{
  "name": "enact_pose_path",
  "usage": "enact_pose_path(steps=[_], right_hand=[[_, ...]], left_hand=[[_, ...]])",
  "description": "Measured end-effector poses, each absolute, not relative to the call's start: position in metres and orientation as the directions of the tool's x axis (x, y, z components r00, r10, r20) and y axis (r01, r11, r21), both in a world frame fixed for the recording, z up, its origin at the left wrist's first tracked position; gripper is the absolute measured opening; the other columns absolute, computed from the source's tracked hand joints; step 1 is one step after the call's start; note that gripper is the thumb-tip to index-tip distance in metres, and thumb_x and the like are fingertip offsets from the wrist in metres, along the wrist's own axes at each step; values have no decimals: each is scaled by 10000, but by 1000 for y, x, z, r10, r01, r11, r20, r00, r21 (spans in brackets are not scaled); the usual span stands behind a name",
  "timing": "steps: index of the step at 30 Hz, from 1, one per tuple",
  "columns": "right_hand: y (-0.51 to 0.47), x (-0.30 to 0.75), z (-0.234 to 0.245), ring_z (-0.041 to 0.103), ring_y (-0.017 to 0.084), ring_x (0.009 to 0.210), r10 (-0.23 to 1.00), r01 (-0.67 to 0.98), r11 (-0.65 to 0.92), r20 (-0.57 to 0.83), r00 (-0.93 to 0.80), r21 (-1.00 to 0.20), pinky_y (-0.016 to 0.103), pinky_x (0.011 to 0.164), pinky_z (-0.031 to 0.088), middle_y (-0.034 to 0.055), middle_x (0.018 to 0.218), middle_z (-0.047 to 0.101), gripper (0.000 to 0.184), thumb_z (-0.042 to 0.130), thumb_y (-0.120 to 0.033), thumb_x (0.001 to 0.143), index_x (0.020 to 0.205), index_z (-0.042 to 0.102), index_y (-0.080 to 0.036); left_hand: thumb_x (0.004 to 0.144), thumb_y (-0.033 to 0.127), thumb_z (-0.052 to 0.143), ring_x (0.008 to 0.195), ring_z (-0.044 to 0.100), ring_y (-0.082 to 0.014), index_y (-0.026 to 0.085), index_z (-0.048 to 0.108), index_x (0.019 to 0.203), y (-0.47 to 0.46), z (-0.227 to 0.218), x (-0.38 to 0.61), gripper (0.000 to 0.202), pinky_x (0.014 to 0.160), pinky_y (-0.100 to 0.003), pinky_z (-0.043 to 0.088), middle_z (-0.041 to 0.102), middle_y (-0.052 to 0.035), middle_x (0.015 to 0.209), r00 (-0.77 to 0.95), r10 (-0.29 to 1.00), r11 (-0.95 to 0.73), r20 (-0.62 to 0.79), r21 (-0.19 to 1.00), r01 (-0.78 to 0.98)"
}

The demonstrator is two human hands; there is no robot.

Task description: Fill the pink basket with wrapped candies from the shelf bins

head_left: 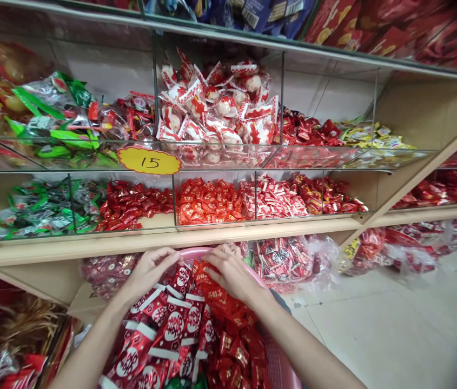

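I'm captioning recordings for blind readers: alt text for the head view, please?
A person's left hand and right hand are over the far side of a pink basket holding mostly red packets. Beyond it, divided shelves hold wrapped sweets; a yellow sign reads 15.

Pink basket [280, 361] cut off at btm, floor hidden under candies [175, 321].

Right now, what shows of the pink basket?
Set by the shelf, the pink basket looks plastic, with a curved rim and small holes in its right wall. Wrapped packets fill it: dark red and white ones left, orange-red ones right. The left hand and right hand are at its far side; rim contact is unclear, its base hidden.
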State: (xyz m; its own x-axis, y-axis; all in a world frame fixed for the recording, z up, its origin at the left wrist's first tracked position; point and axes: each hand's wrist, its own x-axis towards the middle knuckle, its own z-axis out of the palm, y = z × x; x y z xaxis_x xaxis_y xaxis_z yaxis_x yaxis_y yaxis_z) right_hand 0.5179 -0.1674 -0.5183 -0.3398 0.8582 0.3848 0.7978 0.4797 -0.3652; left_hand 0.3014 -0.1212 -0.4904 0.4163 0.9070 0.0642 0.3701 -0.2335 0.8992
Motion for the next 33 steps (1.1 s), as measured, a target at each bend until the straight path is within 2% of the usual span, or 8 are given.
enact_pose_path(steps=[6, 12, 15, 18, 21, 23, 27, 33], right_hand=[[-169, 515, -519, 465, 202, 942, 860, 791, 482, 377, -344, -377, 359, 812, 298, 58, 980, 627, 187, 493, -231, 868, 1016, 606, -216], [-152, 520, -480, 486, 191, 896, 791, 734, 530, 558, -249, -424, 332, 806, 332, 55, 939, 648, 195, 458, -251, 880, 968, 623, -198], [-119, 524, -455, 490, 204, 898, 783, 779, 465, 606, -141, -420, 346, 822, 342, 57, 903, 650, 192, 464, -256, 866, 930, 636, -199], [-78, 524, -443, 517, 223, 890, 862, 862, 275, 507, -24, -425, 328, 775, 375, 71, 856, 662, 191, 511, -270, 828, 941, 642, -190], [-47, 519, -445, 564, 242, 855, 942, 911, 42, 321, 101, -410, 316, 707, 398, 116, 830, 664, 262, 570, -394, 778, 880, 660, -170], [-36, 518, -452, 589, 238, 816, 964, 904, -30, 227, 139, -427, 301, 669, 403, 133, 825, 664, 315, 597, -458, 738, 814, 666, -160], [-26, 524, -467, 600, 181, 724, 976, 824, 17, 188, 110, -566, 254, 630, 398, 76, 733, 668, 267, 613, -435, 720, 729, 670, -174], [-20, 529, -475, 579, 140, 660, 987, 714, 35, 137, 85, -699, 210, 574, 389, 20, 648, 637, 124, 690, -244, 613, 689, 664, -149]], left_hand=[[804, 438, 513, 746, 603, -180, 157, 661, 757, -122, -491, 300, 321, 715, -252, 454, 689, -39, 773, 432, 900, -234, 61, 903, 360], [800, 434, 521, 756, 604, -175, 166, 667, 751, -118, -497, 302, 309, 740, -244, 444, 693, -28, 772, 456, 887, -241, 69, 912, 333], [799, 439, 516, 750, 605, -173, 167, 668, 742, -117, -498, 303, 317, 740, -244, 441, 696, -27, 768, 468, 881, -249, 69, 909, 335], [797, 450, 511, 748, 600, -177, 163, 667, 736, -117, -498, 302, 332, 739, -254, 444, 693, -33, 764, 472, 879, -254, 70, 906, 338], [799, 446, 508, 720, 589, -168, 157, 664, 731, -117, -498, 301, 336, 715, -251, 445, 684, -32, 746, 470, 880, -255, 70, 904, 344], [803, 435, 509, 711, 584, -160, 156, 662, 727, -118, -497, 301, 327, 707, -242, 439, 679, -26, 737, 469, 880, -263, 75, 899, 350], [797, 428, 521, 691, 580, -154, 157, 665, 717, -117, -497, 301, 317, 685, -233, 434, 675, -18, 713, 465, 882, -261, 75, 899, 351], [794, 445, 514, 717, 590, -169, 153, 665, 726, -115, -499, 302, 335, 703, -253, 443, 680, -31, 731, 475, 877, -256, 68, 904, 343]])
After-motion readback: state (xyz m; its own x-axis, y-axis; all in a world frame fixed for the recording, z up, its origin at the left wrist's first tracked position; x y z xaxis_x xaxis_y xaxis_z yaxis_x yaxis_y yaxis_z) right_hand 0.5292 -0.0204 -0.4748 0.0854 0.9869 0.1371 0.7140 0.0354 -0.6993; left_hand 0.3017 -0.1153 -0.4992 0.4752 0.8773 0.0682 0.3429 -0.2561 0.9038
